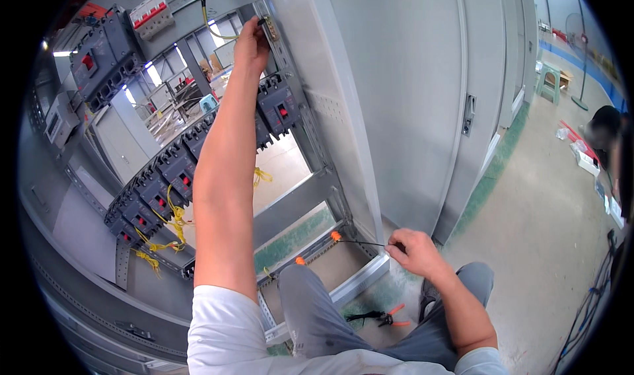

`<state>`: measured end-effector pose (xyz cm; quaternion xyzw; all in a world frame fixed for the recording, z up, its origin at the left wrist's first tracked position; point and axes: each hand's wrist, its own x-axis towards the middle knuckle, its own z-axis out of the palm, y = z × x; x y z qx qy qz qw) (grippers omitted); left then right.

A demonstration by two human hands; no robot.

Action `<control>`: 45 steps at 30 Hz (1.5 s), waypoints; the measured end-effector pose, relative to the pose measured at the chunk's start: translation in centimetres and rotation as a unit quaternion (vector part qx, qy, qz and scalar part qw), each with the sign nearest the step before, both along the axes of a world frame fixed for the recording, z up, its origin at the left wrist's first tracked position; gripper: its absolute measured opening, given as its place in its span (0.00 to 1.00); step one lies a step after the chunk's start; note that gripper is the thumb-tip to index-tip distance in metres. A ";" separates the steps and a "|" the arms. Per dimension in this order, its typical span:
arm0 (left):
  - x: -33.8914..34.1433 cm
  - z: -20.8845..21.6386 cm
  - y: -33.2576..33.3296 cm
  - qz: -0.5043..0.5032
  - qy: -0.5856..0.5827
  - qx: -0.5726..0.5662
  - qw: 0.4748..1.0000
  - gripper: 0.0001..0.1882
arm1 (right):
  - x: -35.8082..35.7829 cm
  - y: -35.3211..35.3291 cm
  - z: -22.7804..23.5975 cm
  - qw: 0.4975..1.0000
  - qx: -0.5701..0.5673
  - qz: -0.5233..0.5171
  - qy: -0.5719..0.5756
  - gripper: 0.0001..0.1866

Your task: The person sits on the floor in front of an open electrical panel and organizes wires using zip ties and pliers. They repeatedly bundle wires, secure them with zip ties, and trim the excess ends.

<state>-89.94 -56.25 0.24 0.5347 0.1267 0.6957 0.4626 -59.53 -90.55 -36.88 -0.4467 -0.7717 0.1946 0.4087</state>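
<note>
My left arm reaches up to the top of an open grey metal cabinet frame (327,130). There my left hand (251,48) is closed around the end of a yellow-green wire (212,29), beside a small brass-coloured terminal strip (271,30) on the upright. The fingers partly hide that end, which has a black sleeve. Low on the right, my right hand (417,253) pinches a thin black cable tie (360,242), which stretches left toward an orange cap (336,235) on the bottom frame. Below the left hand sits a dark grey circuit breaker (277,105) with a red switch.
More breakers (177,170) run in a row to the left, with yellow wires (177,223) hanging off them. Orange-handled cutters (389,317) lie on the floor by black cable ties (362,317). A closed cabinet door (409,97) stands right. Another person (604,130) is at far right.
</note>
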 end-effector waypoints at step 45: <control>-4.3 -2.1 -3.1 0.255 0.553 -0.030 0.793 0.18 | -16.3 17.0 28.3 0.903 0.325 -0.270 -0.081 0.07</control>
